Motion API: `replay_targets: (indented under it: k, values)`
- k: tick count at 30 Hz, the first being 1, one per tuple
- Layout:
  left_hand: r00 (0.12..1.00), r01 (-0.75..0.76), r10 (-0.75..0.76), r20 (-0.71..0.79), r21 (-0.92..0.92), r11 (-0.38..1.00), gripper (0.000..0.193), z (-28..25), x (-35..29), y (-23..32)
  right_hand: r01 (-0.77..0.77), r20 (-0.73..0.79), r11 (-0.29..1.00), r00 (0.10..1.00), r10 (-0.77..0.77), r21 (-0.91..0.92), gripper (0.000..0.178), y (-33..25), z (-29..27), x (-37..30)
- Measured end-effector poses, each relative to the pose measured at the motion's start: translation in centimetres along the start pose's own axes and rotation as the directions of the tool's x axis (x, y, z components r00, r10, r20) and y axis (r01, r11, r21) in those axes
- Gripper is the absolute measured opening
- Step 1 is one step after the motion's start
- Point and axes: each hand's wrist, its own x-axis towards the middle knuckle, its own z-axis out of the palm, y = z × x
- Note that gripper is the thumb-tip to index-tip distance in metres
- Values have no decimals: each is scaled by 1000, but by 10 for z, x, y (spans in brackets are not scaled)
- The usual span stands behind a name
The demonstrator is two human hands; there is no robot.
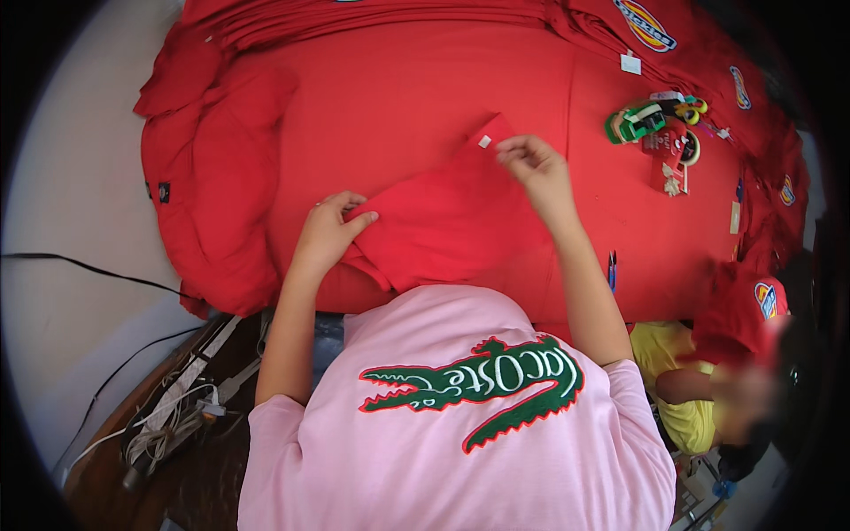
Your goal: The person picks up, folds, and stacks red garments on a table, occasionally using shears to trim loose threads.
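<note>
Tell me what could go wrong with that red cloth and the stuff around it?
The blue tool lies close beside the right forearm, so a bump might knock it away. The red cloth nearly matches the red tabletop, so a crease could be missed. The red clothes heaped at the left reach the edge and might slip.

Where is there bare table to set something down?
The widest free patch of table lies beyond the red cloth, between the left clothes pile and the green tape dispenser. A smaller one sits between the blue snips and the right-edge clothes. It is crowded around the dispenser, along the far clothes, and at the cloth, between left hand and right hand.
</note>
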Motion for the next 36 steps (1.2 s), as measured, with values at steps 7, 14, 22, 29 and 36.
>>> replay_targets:
  k: [7, 14, 22, 29, 36]
  values:
    - [988, 153, -128, 86, -654, 741, 10, 14, -11, 22, 335, 552, 738, 831, 61, -586, 54, -27, 112, -77]
    - [991, -132, 135, -7, -274, 953, 19, -14, -33, 76, 320, 355, 699, 930, -101, -639, 27, -2, 92, -98]
    - [847, -492, 530, -39, 318, 810, 18, -70, -77, 197, 238, 201, 971, 952, -232, -6, 24, -146, 20, -142]
    - [762, -467, 633, -137, 560, 684, 17, -203, -158, 340, 455, 116, 618, 853, -508, -641, 21, -254, -121, -218]
    - [560, -387, 809, -177, 808, 444, 34, -308, -241, 417, 313, 140, 360, 890, -433, -879, 40, -348, -205, -347]
